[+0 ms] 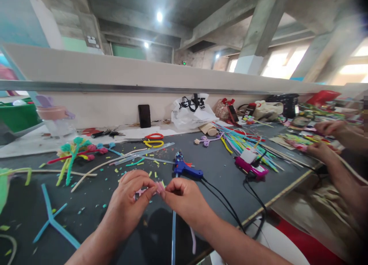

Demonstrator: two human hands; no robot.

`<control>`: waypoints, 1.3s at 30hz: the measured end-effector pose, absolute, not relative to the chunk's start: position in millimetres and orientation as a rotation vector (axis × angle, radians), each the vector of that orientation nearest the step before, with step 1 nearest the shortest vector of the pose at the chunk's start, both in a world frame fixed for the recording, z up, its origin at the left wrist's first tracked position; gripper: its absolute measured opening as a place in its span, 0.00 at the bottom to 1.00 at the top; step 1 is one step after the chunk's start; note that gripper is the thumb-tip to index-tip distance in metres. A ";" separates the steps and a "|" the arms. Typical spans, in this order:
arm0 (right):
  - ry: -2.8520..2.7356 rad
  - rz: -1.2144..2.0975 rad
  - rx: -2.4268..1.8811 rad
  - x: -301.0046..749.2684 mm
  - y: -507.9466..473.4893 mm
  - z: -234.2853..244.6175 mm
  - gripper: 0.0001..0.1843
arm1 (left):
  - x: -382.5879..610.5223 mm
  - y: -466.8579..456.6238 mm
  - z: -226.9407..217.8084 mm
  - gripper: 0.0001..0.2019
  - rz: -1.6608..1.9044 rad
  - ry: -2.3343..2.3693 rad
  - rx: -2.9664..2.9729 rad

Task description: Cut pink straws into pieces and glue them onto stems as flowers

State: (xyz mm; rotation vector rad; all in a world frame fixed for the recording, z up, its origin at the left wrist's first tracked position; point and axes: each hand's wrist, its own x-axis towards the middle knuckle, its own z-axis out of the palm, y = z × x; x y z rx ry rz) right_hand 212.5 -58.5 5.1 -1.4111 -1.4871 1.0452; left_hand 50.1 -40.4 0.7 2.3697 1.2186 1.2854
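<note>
Between my two hands is a small pink pipe-cleaner piece (160, 187), partly hidden by the fingertips. My left hand (128, 198) pinches it from the left, with more pink bits showing under its fingers. From the right, my right hand (182, 198) closes thumb and forefinger on its other side. Just beyond my right hand lies a blue glue gun (186, 169), its cord running off to the right. A blue glue stick or rod (173, 238) lies below my right hand, beside a pale pink pipe cleaner (193, 240).
Blue pipe cleaners (51, 218) form a branching shape at left, near finished fuzzy flowers (74, 154). Scissors (153, 140), a phone (144, 116) and a plastic bag (192, 112) stand farther back. A magenta power strip (251, 168) lies right. A co-worker's hands (322, 150) are at far right.
</note>
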 end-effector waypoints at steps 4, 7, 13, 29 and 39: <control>-1.494 1.024 -1.380 214.1 -57.6 1.1 0.13 | 51.3 -41.3 1.9 0.05 1.321 1.186 2.309; -1.453 1.091 -1.321 215.4 -57.9 1.2 0.12 | 50.4 -42.8 2.1 0.04 1.329 1.144 2.193; -1.508 0.912 -0.995 219.7 -60.7 -1.3 0.10 | 45.9 -49.0 3.1 0.13 1.434 0.948 1.897; -1.638 0.759 -0.693 221.6 -64.2 -5.3 0.02 | 54.9 -56.3 6.8 0.10 1.335 0.823 2.079; -1.396 1.669 -0.764 231.0 -56.3 7.7 0.28 | 58.2 -53.4 10.1 0.06 1.259 0.867 1.579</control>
